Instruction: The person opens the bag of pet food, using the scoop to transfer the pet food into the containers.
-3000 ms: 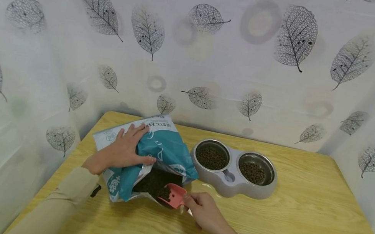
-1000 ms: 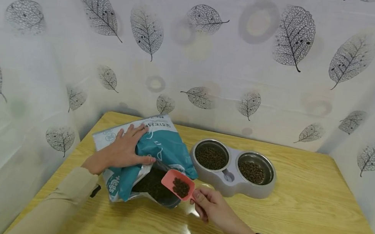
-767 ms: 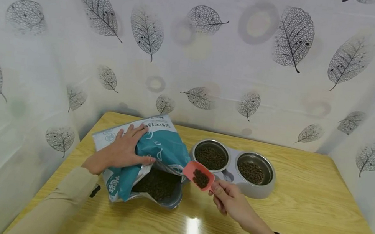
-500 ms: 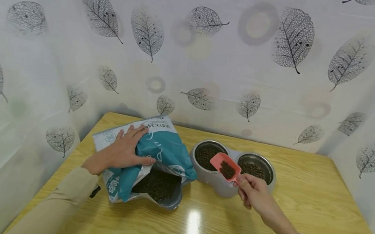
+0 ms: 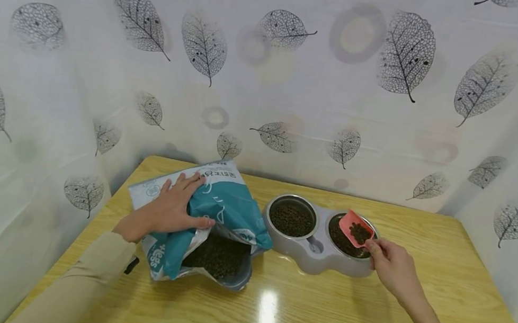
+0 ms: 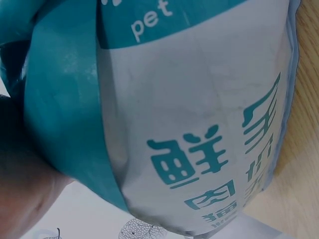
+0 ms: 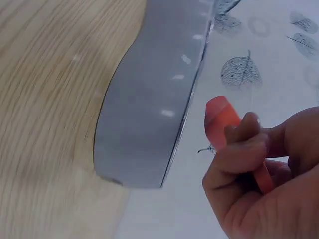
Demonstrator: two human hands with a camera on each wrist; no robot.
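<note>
My right hand (image 5: pixel 393 267) pinches the handle of a pink scoop (image 5: pixel 347 226) above the right steel bowl (image 5: pixel 373 223). Brown kibble lies in the scoop, which tilts over that bowl. From the right wrist, the scoop (image 7: pixel 219 122) shows edge-on, its handle between my thumb and curled fingers. On the left, my left hand (image 5: pixel 172 207) rests on a teal and white pet food bag (image 5: pixel 235 201) with fingers spread. The bag lies on its side, its mouth open toward me, with kibble (image 5: pixel 217 255) inside. The left wrist view shows mostly the bag's printed side (image 6: pixel 164 99).
Both bowls sit in a grey double stand (image 5: pixel 315 261) between the bag and my right hand. The left bowl (image 5: pixel 279 198) holds kibble too. A wood-grain table (image 5: pixel 318 317) carries everything. Leaf-patterned sheeting (image 5: pixel 314 93) rises behind the table and at its sides.
My right hand has lifted the scoop with kibble out of the bag and carried it right, past the left bowl, to above the right bowl. My left hand has stayed on the bag.
</note>
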